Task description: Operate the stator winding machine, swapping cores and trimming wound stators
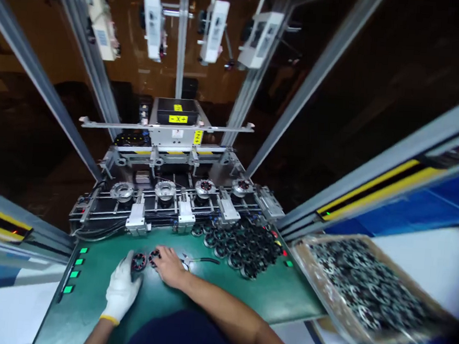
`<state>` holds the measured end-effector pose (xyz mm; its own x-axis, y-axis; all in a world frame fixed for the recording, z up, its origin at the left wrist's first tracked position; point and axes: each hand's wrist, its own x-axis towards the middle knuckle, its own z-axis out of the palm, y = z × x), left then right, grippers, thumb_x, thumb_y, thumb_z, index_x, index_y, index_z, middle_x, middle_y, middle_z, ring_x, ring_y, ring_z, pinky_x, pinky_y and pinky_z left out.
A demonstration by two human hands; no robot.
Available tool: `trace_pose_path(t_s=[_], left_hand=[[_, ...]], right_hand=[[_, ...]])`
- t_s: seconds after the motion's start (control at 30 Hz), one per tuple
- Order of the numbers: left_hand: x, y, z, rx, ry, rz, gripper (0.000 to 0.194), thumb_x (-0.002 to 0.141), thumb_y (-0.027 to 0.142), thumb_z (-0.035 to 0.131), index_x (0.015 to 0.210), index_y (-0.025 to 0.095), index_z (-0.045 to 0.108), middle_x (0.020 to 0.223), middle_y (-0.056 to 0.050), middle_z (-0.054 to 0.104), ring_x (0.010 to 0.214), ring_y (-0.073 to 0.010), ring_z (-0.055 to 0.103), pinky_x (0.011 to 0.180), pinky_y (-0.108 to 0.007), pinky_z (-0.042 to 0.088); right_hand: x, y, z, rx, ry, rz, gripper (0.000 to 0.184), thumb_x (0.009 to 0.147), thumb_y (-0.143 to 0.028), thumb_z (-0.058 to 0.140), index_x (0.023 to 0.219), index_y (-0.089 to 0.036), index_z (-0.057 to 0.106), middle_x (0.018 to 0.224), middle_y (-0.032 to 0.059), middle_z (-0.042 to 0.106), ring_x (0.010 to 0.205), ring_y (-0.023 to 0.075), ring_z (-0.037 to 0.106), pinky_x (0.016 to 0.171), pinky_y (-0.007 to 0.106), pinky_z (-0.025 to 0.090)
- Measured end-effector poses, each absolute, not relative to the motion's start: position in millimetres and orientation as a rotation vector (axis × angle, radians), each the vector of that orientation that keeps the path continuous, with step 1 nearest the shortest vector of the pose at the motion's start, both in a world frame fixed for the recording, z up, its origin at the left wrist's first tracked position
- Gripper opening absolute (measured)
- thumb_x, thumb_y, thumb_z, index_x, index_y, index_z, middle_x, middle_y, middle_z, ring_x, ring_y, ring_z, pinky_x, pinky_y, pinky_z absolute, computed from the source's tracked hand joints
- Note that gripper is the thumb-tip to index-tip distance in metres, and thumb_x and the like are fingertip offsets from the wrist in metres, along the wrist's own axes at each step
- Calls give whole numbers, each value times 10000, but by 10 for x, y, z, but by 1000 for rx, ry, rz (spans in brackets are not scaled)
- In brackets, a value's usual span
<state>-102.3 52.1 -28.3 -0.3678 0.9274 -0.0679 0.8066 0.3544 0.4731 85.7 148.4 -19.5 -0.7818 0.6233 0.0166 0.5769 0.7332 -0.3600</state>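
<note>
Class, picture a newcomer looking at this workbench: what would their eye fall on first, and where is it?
Probably the white-gloved left hand and bare right hand, side by side over the green worktop, each at a dark, ring-shaped part. Next, the dense cluster of dark round parts to their right, and the shallow brown box heaped with metallic parts farther right.

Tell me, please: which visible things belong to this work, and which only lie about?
Seemingly in the work:
ring part held by the gloved left hand
second ring part held by the right hand
clustered dark ring parts
machine behind them

Apparently lying about:
pliers beside the right hand
box of parts, untouched
</note>
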Motion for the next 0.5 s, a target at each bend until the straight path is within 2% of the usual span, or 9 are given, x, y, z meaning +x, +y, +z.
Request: trace_pose_path(t_s=[0.1, 0.17, 0.23, 0.33, 0.4, 0.43, 0.5], left_hand=[[-1259, 434, 9, 1494, 2371, 522, 723, 891, 413, 446, 1537, 96, 382, 1487, -218, 553, 1395, -355, 535, 1170, -497, 452], [-1319, 578, 408, 1544, 2427, 539, 761, 901, 547, 449, 1522, 109, 406, 1445, -224, 581, 1356, -387, 554, 1138, -529, 468], [-1171, 921, 933, 1730, 2403, 538, 783, 888, 619, 501, 1520, 164, 422, 1391, -196, 623, 1310, -384, 582, 1113, -520, 474], [-588, 1685, 1698, 2052, 2229, 334, 765, 898, 601, 560, 1548, 221, 418, 1456, -192, 585, 1344, -412, 544, 1102, -551, 444], [-112, 2234, 2024, 2189, 2004, 30, 825, 904, 577, 604, 1587, 180, 367, 1599, -243, 430, 1419, -445, 466, 1093, -554, 438], [112, 2488, 2113, 2230, 1952, -5, 795, 903, 574, 621, 1548, 152, 430, 1595, -265, 423, 1406, -447, 475, 1076, -538, 446], [497, 2922, 2167, 2308, 1867, -57, 675, 967, 573, 541, 1457, 109, 524, 1510, -266, 516, 1339, -389, 541, 1038, -476, 474]], right_hand=[[1292, 1510, -132, -962, -2683, 530, 617, 908, -414, 742, 1461, -202, 567, 1586, 163, 462, 1458, 327, 455, 1189, 517, 434], [1756, 1418, -167, -1006, -2623, 525, 743, 898, -528, 730, 1524, -196, 508, 1634, 196, 395, 1543, 347, 336, 1244, 577, 338], [2178, 1267, -285, -1123, -2572, 528, 823, 874, -597, 724, 1545, -181, 492, 1664, 232, 326, 1582, 391, 247, 1250, 659, 263], [2492, 1093, -478, -1275, -2511, 540, 805, 876, -599, 699, 1531, -167, 519, 1666, 236, 317, 1581, 404, 251, 1251, 681, 241], [2486, 1058, -545, -1364, -2457, 550, 762, 903, -579, 663, 1520, -149, 535, 1653, 224, 351, 1566, 390, 298, 1260, 653, 258], [2449, 1059, -557, -1416, -2422, 560, 760, 912, -580, 648, 1524, -144, 531, 1648, 218, 364, 1557, 388, 320, 1260, 642, 270], [2365, 1076, -558, -1498, -2356, 593, 775, 924, -594, 628, 1541, -140, 512, 1638, 213, 383, 1541, 391, 353, 1256, 629, 292]])
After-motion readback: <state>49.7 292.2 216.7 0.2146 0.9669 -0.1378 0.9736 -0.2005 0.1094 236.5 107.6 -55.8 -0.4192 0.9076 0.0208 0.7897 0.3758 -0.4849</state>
